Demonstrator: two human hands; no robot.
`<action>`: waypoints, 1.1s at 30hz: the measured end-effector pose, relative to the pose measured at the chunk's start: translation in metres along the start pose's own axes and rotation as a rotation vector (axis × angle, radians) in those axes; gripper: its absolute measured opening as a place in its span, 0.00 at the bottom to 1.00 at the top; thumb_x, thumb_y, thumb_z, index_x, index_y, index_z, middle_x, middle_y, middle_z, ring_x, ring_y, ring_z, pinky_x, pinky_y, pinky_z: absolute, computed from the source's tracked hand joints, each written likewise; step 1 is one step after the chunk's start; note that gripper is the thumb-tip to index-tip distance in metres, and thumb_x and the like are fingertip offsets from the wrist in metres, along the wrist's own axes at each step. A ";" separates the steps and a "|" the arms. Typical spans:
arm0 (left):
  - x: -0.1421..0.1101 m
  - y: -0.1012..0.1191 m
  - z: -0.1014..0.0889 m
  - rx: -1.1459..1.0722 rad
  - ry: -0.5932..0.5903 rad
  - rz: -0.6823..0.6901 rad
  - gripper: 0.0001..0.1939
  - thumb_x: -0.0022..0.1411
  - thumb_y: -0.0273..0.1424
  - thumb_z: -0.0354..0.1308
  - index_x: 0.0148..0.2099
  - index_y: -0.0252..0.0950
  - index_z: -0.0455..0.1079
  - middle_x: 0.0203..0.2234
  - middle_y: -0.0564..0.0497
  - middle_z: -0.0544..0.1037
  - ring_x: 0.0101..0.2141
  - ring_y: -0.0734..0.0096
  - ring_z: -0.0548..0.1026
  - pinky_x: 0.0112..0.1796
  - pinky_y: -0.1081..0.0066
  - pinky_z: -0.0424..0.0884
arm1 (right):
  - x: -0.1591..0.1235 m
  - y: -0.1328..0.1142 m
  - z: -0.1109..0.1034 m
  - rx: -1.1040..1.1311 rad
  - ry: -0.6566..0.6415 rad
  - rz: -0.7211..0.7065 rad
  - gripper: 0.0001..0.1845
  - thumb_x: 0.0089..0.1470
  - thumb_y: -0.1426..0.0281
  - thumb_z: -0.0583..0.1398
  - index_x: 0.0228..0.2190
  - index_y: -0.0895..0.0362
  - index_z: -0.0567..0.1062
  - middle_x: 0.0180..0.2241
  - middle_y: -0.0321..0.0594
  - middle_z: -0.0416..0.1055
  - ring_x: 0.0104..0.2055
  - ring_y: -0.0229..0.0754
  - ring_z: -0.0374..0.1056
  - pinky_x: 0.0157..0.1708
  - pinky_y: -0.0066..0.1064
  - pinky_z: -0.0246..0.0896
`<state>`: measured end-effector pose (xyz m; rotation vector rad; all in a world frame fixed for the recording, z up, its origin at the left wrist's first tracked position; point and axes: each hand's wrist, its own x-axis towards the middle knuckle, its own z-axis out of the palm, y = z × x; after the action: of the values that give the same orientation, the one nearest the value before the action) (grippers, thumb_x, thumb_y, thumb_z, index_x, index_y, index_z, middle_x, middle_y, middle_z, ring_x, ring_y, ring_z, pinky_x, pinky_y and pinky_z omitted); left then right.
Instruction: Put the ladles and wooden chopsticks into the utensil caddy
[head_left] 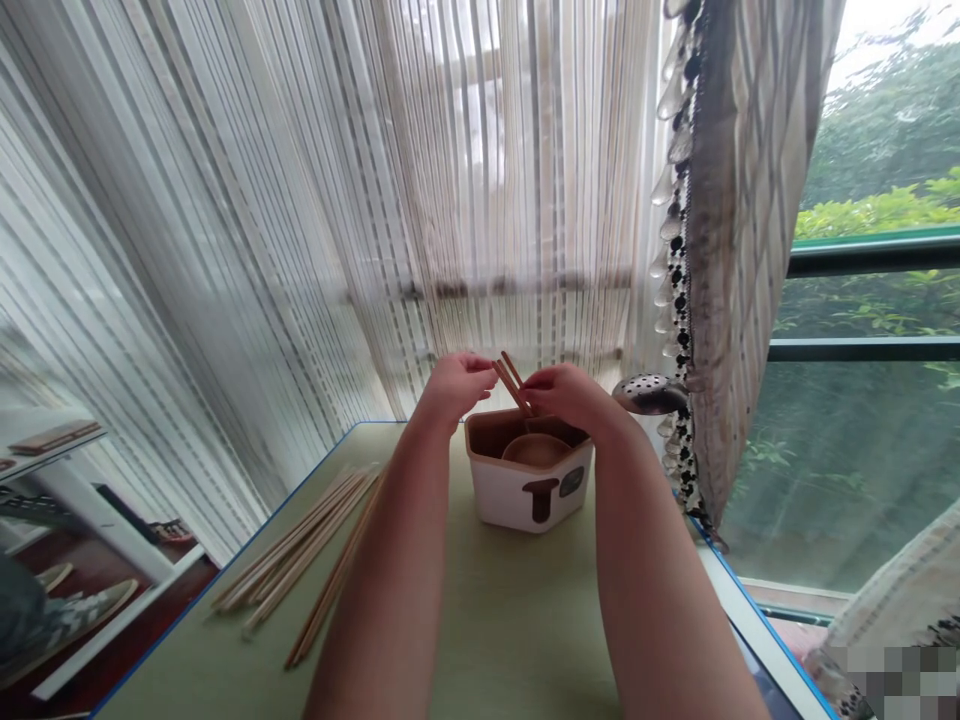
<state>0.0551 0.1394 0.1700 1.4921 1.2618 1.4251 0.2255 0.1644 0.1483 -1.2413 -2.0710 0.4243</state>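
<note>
A white utensil holder with a brown rim stands on the table, and a round brown ladle-like bowl shows inside it. A few brown chopsticks rise at a slant from its back. My right hand is closed around them just above the rim. At their upper ends, the thumb and fingertips of my left hand pinch together on the chopsticks. Beyond my right wrist a slotted metal spoon sticks out; its handle is hidden. Left of my left forearm lies a loose bundle of lighter chopsticks.
The pale green table has a blue edge. Beside the bundle, darker chopsticks run partly behind my left forearm. A striped curtain hangs behind the table, with a window at right. A shoe shows at lower left.
</note>
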 end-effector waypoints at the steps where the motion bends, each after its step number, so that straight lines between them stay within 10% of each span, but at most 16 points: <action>1: -0.002 0.002 -0.003 0.005 -0.035 -0.011 0.08 0.43 0.27 0.63 0.30 0.31 0.73 0.22 0.48 0.75 0.27 0.72 0.74 0.32 0.69 0.71 | 0.000 0.000 0.000 0.000 -0.009 0.011 0.12 0.46 0.63 0.58 0.29 0.56 0.78 0.21 0.35 0.71 0.23 0.34 0.61 0.23 0.24 0.51; 15: 0.005 -0.008 0.005 0.058 0.085 0.297 0.14 0.47 0.37 0.62 0.33 0.33 0.74 0.24 0.48 0.77 0.25 0.71 0.74 0.25 0.72 0.71 | 0.002 0.000 0.002 0.163 0.048 -0.071 0.11 0.46 0.66 0.58 0.29 0.58 0.77 0.25 0.38 0.73 0.26 0.35 0.65 0.25 0.24 0.57; 33: 0.005 -0.008 0.008 -0.045 -0.059 0.164 0.12 0.46 0.33 0.63 0.34 0.32 0.74 0.28 0.47 0.77 0.28 0.71 0.73 0.27 0.71 0.70 | -0.006 -0.005 -0.004 0.094 -0.076 0.051 0.11 0.44 0.67 0.62 0.31 0.58 0.79 0.22 0.38 0.73 0.25 0.37 0.65 0.27 0.26 0.60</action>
<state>0.0610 0.1473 0.1624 1.6256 1.0857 1.4920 0.2269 0.1561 0.1523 -1.2413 -2.0611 0.5942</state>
